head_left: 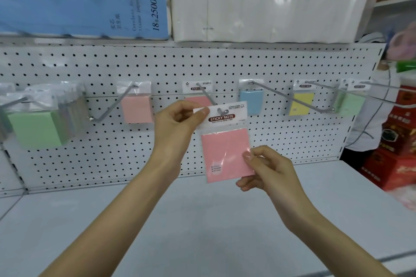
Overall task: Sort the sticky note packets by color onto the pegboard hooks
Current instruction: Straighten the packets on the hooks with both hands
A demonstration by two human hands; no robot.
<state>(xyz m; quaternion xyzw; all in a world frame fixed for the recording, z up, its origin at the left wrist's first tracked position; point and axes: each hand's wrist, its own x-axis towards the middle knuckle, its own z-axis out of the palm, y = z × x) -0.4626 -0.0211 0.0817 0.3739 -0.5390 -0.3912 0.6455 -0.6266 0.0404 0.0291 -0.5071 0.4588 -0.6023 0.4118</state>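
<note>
Right hand (265,168) pinches pink packet (226,153) low corner | left hand (180,123) pinches its header | hook (208,96) tip at header hole

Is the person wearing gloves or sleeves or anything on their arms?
No. The left grip and right grip wear no gloves or rings; the left forearm and right forearm are bare, no sleeves, watch or bracelet in view.
</note>
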